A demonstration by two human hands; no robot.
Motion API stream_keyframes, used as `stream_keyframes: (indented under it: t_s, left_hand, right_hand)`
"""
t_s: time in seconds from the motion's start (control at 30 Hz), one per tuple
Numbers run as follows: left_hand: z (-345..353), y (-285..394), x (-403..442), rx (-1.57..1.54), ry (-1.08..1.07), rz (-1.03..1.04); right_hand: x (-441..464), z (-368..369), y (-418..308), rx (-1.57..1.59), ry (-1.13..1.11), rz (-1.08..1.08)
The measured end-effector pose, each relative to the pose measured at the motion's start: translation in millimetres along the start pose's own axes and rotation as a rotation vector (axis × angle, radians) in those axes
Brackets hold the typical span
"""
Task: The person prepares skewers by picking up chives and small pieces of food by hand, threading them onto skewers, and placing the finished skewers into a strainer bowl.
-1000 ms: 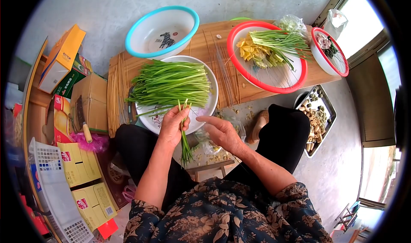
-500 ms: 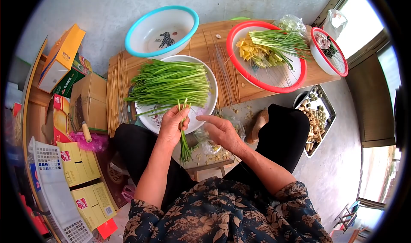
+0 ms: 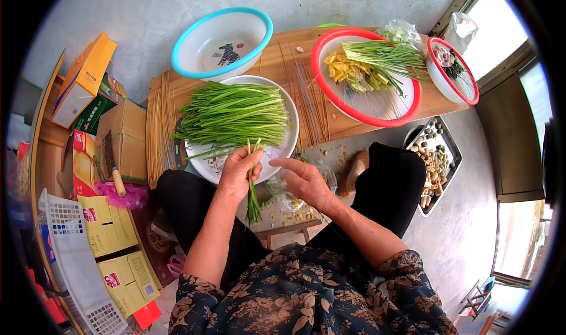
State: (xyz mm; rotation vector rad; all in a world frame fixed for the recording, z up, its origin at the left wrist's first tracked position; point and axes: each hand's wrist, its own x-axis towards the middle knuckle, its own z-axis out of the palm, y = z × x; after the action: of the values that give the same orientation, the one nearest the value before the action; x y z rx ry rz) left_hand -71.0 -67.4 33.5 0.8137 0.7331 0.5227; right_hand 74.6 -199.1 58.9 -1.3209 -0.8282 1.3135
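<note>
My left hand (image 3: 237, 173) is closed round a small bunch of garlic chives (image 3: 253, 202), cut ends up and leaf ends hanging down between my knees. Close by on the right, my right hand (image 3: 305, 181) pinches a thin skewer, its tip pointing at the bunch; most of it is hidden or too fine to follow. Just beyond my hands, a large heap of garlic chives (image 3: 233, 114) lies on a round white tray (image 3: 289, 149). Thin wooden skewers (image 3: 158, 128) lie left of the tray, and more thin sticks (image 3: 309, 102) lie to its right.
A blue-rimmed basin (image 3: 206, 55) stands behind the tray. A red-rimmed basin (image 3: 413, 108) holds yellow slices and skewered chives, beside a smaller red-rimmed bowl (image 3: 436, 75). A metal tray (image 3: 454, 170) of cut pieces sits lower right. A knife (image 3: 115, 170) rests by cartons on the left.
Almost nothing differs. The bunch in my left hand and the hand itself have shifted very slightly; my right hand keeps its pinch beside it.
</note>
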Motion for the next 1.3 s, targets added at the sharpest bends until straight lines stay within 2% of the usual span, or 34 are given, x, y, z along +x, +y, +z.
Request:
stream_keyframes:
  t_s: [0.33,0.4,0.6,0.8,1.3]
  left_hand:
    - [11,-7,-5,0.045,-0.032,-0.083]
    - [11,-9,-3,-0.005,0.048,-0.056]
    - [4,-12,5,-0.001,0.067,0.067]
    - [-4,-10,6,-0.023,-0.015,0.046]
    - [-8,-13,6,-0.065,-0.009,0.047]
  right_hand:
    - [6,1,7,0.128,0.054,0.003]
    - [6,-1,7,0.114,0.039,0.021]
    - [2,-2,7,0.074,0.022,0.033]
    - [2,-4,8,0.069,0.019,0.045]
    - [1,-3,9,0.006,0.015,0.021]
